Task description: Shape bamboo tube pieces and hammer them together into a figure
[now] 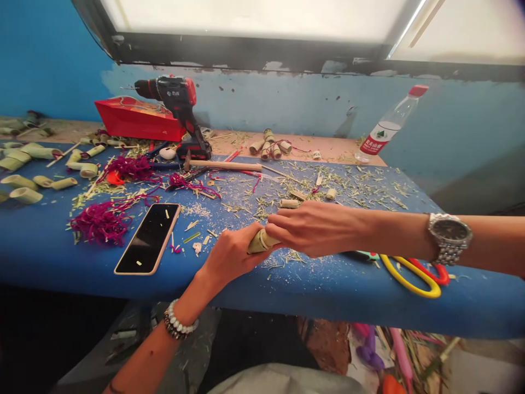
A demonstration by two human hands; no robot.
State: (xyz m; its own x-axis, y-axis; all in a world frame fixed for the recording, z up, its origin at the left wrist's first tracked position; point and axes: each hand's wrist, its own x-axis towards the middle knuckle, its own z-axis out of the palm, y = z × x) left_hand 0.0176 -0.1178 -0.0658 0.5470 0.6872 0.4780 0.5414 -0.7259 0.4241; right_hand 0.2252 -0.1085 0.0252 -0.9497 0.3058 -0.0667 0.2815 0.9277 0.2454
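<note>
This view comes from a camera worn on my own head, and it faces forward and looks down over the blue workbench [328, 301] in front of me. The camera is quite near to my left hand [232, 257] and my right hand [315, 227], which are in the lower middle of the picture, around a bamboo tube [260, 242]. At the top, behind the bench, the view reaches the blue wall [49, 54] and the lower part of the window [246, 49].

A craft workshop: a blue workbench [61, 262] stands against a chipped blue wall [49, 54] below a window [246, 16]. Plant shavings [348, 186] and cut bamboo sections [24, 189] litter it, with a cordless drill [172, 98] at the far edge and a hammer [221, 164] nearby.
</note>
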